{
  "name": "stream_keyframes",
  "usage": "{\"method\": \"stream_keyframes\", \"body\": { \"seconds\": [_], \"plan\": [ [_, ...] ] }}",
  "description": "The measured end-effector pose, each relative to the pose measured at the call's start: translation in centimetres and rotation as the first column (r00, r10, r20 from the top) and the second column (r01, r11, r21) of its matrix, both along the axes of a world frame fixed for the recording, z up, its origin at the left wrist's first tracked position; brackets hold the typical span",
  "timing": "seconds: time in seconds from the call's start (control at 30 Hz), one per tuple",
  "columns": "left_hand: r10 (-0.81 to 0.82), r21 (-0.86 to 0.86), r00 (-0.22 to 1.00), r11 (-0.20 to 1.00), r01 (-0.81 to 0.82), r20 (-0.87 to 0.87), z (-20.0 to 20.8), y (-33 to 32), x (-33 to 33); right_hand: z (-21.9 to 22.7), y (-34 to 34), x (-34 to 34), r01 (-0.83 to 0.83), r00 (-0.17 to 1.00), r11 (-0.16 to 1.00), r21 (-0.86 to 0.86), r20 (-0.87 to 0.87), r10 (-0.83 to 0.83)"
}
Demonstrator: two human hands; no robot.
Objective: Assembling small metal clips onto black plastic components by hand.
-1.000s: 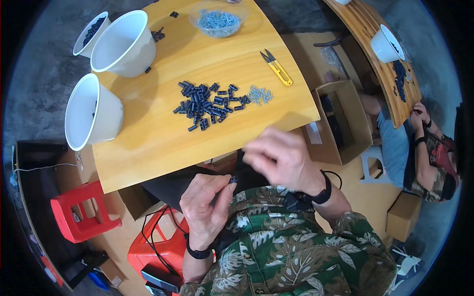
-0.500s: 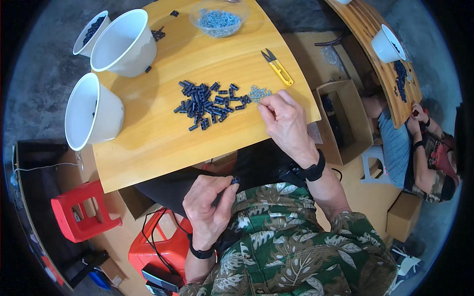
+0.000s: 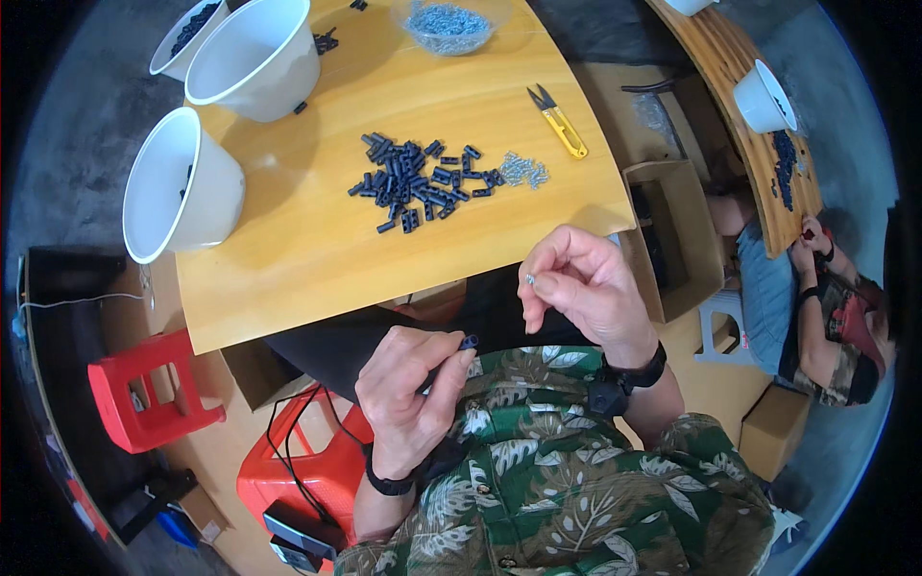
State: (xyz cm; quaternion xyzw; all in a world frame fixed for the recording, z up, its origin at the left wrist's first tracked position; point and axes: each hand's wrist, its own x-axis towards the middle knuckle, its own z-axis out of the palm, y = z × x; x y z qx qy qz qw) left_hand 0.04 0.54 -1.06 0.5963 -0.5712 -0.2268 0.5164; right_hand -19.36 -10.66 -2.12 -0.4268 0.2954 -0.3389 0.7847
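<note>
Above my lap, my left hand (image 3: 408,389) pinches a small black plastic connector (image 3: 469,342) between thumb and fingertips, its round end showing. To the right, my right hand (image 3: 588,293) is raised off the table's near edge and closed on a tiny silver screw (image 3: 530,279) at the fingertips. Beyond both hands lies a loose heap of black connectors (image 3: 403,178) on the table. At its right end is a little pile of silver screws (image 3: 524,170).
Yellow-handled thread snips (image 3: 562,127) lie right of the piles on the wooden table (image 3: 307,278). White buckets (image 3: 216,206) line its left side; a clear bowl (image 3: 451,45) of screws stands at the back. Red stools (image 3: 144,394) are at lower left. Another person (image 3: 816,317) works at right.
My right hand has come back from the screw pile toward my left hand, with a screw at its fingertips. My left hand keeps hold of the connector. The view has shifted slightly.
</note>
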Motion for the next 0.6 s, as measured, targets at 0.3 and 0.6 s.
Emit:
{"method": "stream_keyframes", "body": {
  "seconds": [0.3, 0.6],
  "plan": [
    [-0.003, -0.051, 0.999, 0.999, 0.005, 0.039, 0.4, 0.1, 0.2, 2.1, 1.8, 1.7, -0.103, 0.992, 0.926, -0.363, -0.11, 0.067],
    [0.017, -0.078, 0.994, 0.997, -0.009, 0.104, 0.3, 0.7, 0.4, 2.8, 2.8, 3.2, -0.132, 0.965, 0.752, -0.646, -0.258, -0.053]
  ]
}}
